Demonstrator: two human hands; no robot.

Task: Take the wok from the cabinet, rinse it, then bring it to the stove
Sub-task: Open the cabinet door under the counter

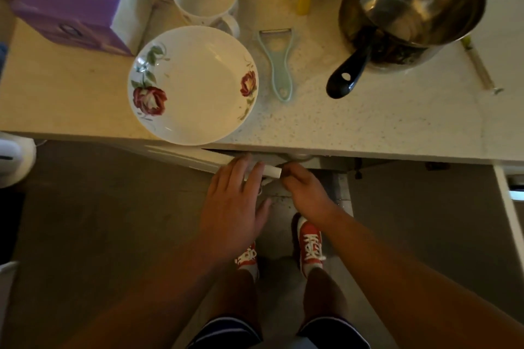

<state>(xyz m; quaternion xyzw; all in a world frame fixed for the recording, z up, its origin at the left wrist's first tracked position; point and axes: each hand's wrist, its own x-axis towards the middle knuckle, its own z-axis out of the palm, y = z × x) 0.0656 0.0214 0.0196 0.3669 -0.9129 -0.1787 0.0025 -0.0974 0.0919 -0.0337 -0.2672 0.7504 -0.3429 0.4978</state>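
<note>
Below counter edge [340,147]: left hand [235,201] spread on cabinet door [184,160]; right hand [306,193] curled, grip unclear.

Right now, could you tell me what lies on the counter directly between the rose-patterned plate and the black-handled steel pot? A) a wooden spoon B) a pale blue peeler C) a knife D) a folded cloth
B: a pale blue peeler lies flat on the counter, right of the rose-patterned plate and left of the steel pot.
</note>
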